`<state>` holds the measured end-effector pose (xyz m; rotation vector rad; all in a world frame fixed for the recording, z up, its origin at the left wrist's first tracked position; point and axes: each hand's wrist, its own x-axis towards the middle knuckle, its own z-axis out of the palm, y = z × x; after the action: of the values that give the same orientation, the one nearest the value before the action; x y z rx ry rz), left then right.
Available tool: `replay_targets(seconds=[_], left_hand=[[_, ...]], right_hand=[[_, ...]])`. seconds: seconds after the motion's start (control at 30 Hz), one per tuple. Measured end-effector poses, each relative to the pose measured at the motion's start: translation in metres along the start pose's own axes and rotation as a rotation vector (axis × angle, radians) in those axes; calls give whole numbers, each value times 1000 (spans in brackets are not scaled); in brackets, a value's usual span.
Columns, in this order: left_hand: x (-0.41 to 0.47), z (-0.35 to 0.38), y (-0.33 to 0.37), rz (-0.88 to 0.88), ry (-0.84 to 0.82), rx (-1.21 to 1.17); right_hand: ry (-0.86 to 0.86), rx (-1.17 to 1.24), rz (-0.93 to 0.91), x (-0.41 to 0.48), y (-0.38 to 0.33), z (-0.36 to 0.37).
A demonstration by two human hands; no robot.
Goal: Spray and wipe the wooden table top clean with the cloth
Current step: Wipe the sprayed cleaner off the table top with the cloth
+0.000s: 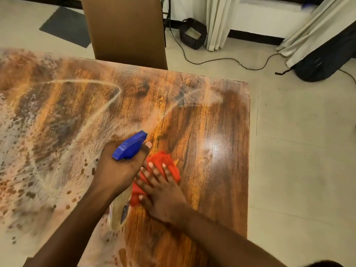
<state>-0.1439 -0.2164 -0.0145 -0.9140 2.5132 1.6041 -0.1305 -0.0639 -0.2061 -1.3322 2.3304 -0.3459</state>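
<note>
The wooden table top (221,170) fills the lower left; its left part is coated in whitish, smeared film, its right part looks glossy. My left hand (117,170) grips a spray bottle (130,146) with a blue trigger head, its pale body hanging below the hand. A thin jet of spray arcs from the nozzle toward the far right of the table. My right hand (161,189) lies flat, fingers spread, pressing a red cloth (163,162) onto the wood just right of the bottle.
A brown chair (125,29) stands pushed against the table's far edge. On the tiled floor beyond lie a grey mat (65,26), a black basket (192,33), a cable (221,59), curtains (217,20) and a dark bag (327,58). The table's right edge (248,151) borders open floor.
</note>
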Motion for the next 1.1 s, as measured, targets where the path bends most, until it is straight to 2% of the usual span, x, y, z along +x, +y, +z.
replay_targets(seconds=[0.13, 0.33, 0.57, 0.7, 0.77, 0.87, 1.0, 1.1], left_hand=[[4, 5, 0, -54, 3, -6], [13, 18, 1, -65, -16, -28], [36, 14, 8, -19, -47, -58], [43, 15, 4, -22, -69, -43], [49, 10, 0, -22, -54, -44], [54, 2, -5, -22, -25, -35], [59, -2, -7, -20, -5, -36], [60, -5, -5, -17, 23, -22]], right_hand=[[37, -36, 49, -94, 7, 21], [50, -63, 392, -159, 111, -24], [169, -20, 711, -49, 253, -125], [159, 27, 812, 27, 291, -169], [126, 61, 806, 70, 287, -177], [71, 38, 695, 125, 258, -173], [6, -30, 455, 163, 193, -140], [-32, -45, 239, 153, 130, -97]])
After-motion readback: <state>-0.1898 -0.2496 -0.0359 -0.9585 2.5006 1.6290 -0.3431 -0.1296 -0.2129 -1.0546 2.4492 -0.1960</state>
